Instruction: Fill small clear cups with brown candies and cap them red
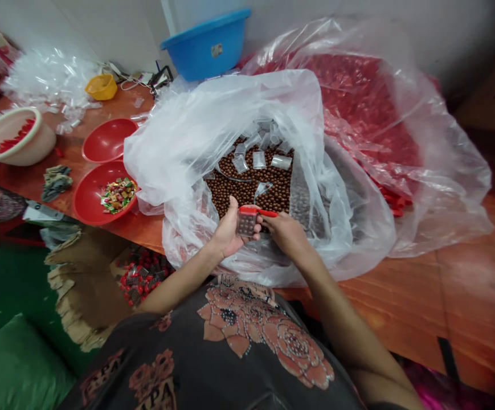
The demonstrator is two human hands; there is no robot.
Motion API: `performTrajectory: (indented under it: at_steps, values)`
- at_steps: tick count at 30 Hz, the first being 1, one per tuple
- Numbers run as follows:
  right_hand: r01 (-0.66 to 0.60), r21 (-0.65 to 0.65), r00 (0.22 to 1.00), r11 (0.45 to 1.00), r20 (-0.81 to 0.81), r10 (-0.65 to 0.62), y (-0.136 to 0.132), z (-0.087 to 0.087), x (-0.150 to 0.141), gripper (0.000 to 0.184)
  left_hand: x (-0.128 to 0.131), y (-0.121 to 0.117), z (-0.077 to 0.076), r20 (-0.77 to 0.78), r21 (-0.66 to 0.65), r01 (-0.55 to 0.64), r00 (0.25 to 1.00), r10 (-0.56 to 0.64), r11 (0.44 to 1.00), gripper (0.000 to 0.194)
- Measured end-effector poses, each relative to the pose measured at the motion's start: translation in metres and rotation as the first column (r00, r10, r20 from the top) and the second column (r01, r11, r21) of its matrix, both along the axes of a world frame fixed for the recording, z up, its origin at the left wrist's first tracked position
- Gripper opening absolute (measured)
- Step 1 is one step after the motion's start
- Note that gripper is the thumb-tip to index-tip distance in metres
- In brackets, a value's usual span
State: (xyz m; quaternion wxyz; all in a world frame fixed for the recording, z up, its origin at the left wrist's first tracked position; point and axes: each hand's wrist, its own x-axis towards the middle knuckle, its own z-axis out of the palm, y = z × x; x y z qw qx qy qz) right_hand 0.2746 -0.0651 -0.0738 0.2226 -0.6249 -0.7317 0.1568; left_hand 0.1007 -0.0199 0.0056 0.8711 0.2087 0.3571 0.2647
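Over at a long orange wooden table [469, 273], the head cam is looking down at a person working with both bare hands, dark floral shirt [256, 336] in the bottom of the shot. The left hand [230, 230] is turned palm up with the fingers curling, cradling a small clear packet [247, 226] with a red top. The right hand [287, 234] is closed to a pinch on a thin red tab [268, 213] sticking out of that top. Both hands are working right over the mouth of a big clear plastic bag [179, 159], which is holding a deep heap of small brown balls [247, 185], probably chocolates, though I can't tell for sure. A few little clear sachets [259, 160] are lying on top of them.

As for progress, that one packet is what's in hand, and the brown heap is looking pretty full. Behind it, a second clear bag [358, 114] is bulging with red pieces. Loose clear plastic bits [48, 77] are piled at the far left of the table. A red bowl [89, 202] is holding a small mix of wrapped sweets [118, 195], and a beige basin [14, 136] is holding some red pieces. Down on the floor, a torn cardboard box [85, 285] is holding red and dark packets [140, 276]. No idea how many packets are done overall, since no finished batch is clearly showing.
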Motion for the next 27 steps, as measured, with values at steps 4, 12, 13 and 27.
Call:
performTrajectory:
  at_steps: [4, 12, 13, 27]
  values:
    - [0.253, -0.010, 0.907, 0.967, -0.347, -0.240, -0.004, 0.013, 0.007, 0.033, 0.002, -0.004, -0.008, -0.047, 0.136, -0.006, 0.999, 0.012, 0.991, 0.072]
    - [0.153, 0.087, 0.818, 0.984, -0.570, -0.077, -0.018, 0.062, -0.009, 0.030, 0.013, -0.022, -0.026, -0.304, 0.397, 0.144, 0.952, -0.018, 0.906, 0.076]
    - [0.097, 0.097, 0.847, 0.991, -0.531, -0.031, -0.019, 0.064, -0.011, 0.032, 0.014, -0.024, -0.027, -0.315, 0.422, 0.163, 0.949, -0.024, 0.892, 0.076]
    - [-0.135, 0.294, 0.984, 0.946, 0.156, 0.092, -0.041, 0.065, -0.007, 0.072, 0.015, -0.026, -0.031, -0.258, 0.425, 0.088, 0.966, 0.027, 0.901, 0.069]
